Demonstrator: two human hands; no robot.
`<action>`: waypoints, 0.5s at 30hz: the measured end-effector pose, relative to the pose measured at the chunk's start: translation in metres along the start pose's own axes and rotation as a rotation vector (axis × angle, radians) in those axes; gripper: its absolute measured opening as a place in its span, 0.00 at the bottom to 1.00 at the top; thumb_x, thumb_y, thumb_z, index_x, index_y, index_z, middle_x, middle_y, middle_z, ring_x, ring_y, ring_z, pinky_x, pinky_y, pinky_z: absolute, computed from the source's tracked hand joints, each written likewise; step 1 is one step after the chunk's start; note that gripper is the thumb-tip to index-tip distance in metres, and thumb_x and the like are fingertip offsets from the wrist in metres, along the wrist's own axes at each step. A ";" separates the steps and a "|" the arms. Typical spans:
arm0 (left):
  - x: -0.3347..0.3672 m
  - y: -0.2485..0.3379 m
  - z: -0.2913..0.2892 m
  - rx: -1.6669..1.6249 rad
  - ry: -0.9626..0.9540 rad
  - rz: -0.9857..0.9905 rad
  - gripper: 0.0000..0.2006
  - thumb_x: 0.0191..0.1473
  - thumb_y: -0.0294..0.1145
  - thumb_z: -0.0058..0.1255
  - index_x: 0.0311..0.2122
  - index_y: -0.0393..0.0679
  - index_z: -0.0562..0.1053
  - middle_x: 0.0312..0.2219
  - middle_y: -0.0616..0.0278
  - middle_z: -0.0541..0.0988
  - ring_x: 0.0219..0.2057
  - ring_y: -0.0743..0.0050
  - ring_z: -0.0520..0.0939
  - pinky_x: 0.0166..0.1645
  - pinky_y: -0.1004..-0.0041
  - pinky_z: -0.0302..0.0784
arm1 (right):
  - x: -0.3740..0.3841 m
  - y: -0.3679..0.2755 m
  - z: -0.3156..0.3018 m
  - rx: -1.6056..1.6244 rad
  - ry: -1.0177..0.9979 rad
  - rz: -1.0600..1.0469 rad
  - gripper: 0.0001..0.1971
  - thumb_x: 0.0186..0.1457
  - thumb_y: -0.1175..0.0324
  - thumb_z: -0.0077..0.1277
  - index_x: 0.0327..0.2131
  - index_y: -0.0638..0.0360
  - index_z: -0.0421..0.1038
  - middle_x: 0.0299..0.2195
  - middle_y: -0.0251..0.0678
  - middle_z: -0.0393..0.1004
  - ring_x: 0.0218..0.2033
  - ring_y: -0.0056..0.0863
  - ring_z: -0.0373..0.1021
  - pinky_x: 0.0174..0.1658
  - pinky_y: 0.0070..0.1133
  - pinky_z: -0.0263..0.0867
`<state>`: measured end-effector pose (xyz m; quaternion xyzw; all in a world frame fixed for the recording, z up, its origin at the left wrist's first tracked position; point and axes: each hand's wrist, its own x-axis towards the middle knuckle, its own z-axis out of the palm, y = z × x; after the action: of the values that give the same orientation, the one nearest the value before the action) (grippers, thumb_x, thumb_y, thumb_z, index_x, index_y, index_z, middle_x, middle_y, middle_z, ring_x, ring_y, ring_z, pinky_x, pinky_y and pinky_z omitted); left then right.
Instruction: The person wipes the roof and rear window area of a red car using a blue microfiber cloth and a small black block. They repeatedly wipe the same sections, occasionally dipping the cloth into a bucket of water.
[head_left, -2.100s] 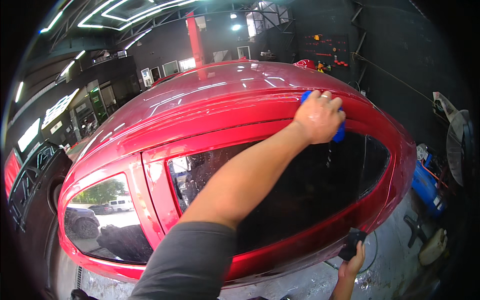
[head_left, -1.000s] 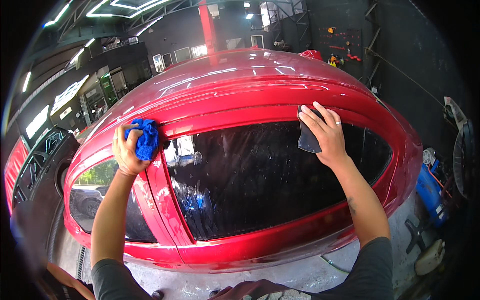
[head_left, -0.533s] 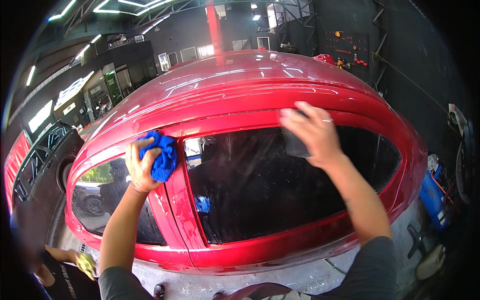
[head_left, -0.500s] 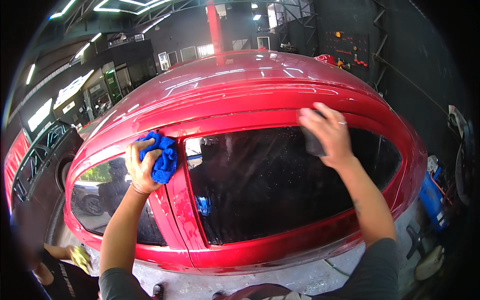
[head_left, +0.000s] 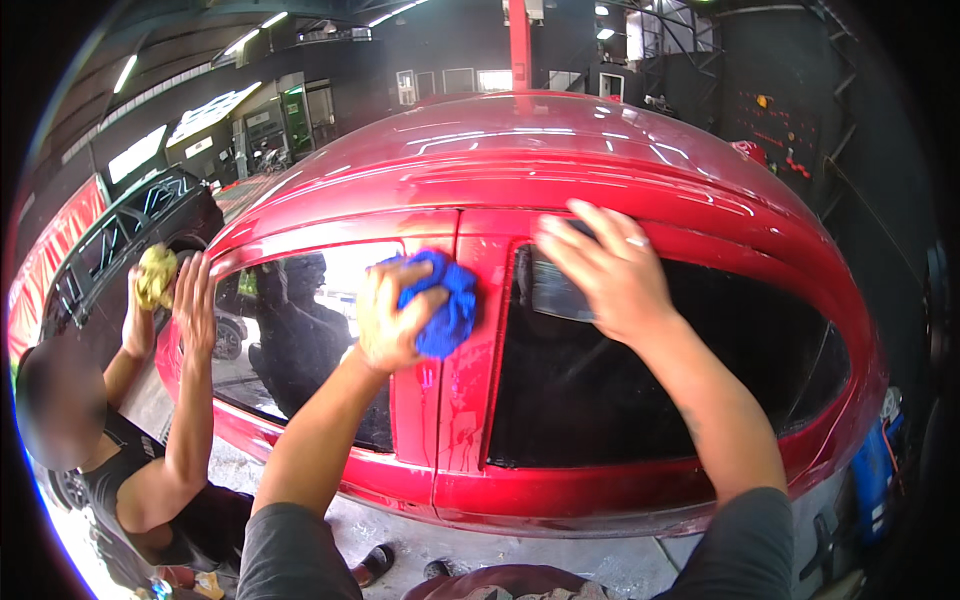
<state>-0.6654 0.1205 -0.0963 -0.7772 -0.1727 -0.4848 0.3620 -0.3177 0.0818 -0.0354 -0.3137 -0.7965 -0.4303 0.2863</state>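
My left hand (head_left: 390, 312) is closed round a bunched blue microfibre cloth (head_left: 443, 305), over the door pillar beside the front window of a red car (head_left: 560, 185). Further right, my right hand (head_left: 605, 265) spreads its fingers at the top edge of the dark rear window (head_left: 650, 390). Beneath its palm and fingers shows a dark, flat rectangular pad (head_left: 562, 290), pressed between hand and glass; its exact kind is unclear and my thumb is hidden. Water drips mark the red paint between the two windows.
At the left a co-worker (head_left: 165, 480) in a dark sleeveless top lifts both hands beside the car, a yellow cloth (head_left: 157, 277) in one. A black vehicle (head_left: 120, 240) stands behind. Blue equipment (head_left: 875, 480) sits on the floor at the right.
My view has swung left, so the car appears further right. My right hand and the pad have moved left along the window's top. The co-worker has come into view with raised hands.
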 end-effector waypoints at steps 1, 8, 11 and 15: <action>-0.022 0.002 -0.004 0.011 0.009 -0.018 0.25 0.38 0.44 0.76 0.45 0.52 0.84 0.52 0.53 0.82 0.49 0.40 0.83 0.54 0.46 0.80 | -0.022 0.013 -0.012 -0.012 0.017 0.020 0.27 0.61 0.71 0.52 0.64 0.47 0.79 0.66 0.30 0.78 0.71 0.44 0.67 0.70 0.46 0.63; -0.059 0.021 0.005 -0.008 0.144 -0.133 0.22 0.37 0.43 0.75 0.42 0.59 0.84 0.53 0.56 0.81 0.50 0.44 0.83 0.53 0.48 0.78 | -0.041 0.015 -0.024 -0.125 0.041 0.082 0.27 0.60 0.63 0.60 0.62 0.59 0.79 0.65 0.41 0.78 0.69 0.45 0.70 0.69 0.45 0.62; -0.061 0.020 0.004 -0.031 0.139 -0.117 0.20 0.38 0.42 0.75 0.41 0.57 0.84 0.52 0.56 0.81 0.50 0.43 0.83 0.54 0.48 0.78 | 0.024 -0.039 0.019 0.030 0.051 0.029 0.24 0.64 0.70 0.49 0.61 0.60 0.79 0.64 0.40 0.78 0.68 0.41 0.70 0.71 0.44 0.62; -0.061 0.019 0.003 -0.047 0.159 -0.116 0.21 0.37 0.42 0.74 0.41 0.59 0.85 0.52 0.58 0.81 0.50 0.45 0.83 0.53 0.50 0.78 | 0.051 -0.048 0.021 0.084 0.004 -0.019 0.23 0.65 0.70 0.48 0.61 0.55 0.79 0.65 0.35 0.78 0.69 0.43 0.69 0.71 0.44 0.62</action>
<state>-0.6805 0.1151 -0.1583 -0.7332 -0.1767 -0.5690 0.3277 -0.3901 0.0925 -0.0326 -0.2932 -0.8161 -0.3999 0.2969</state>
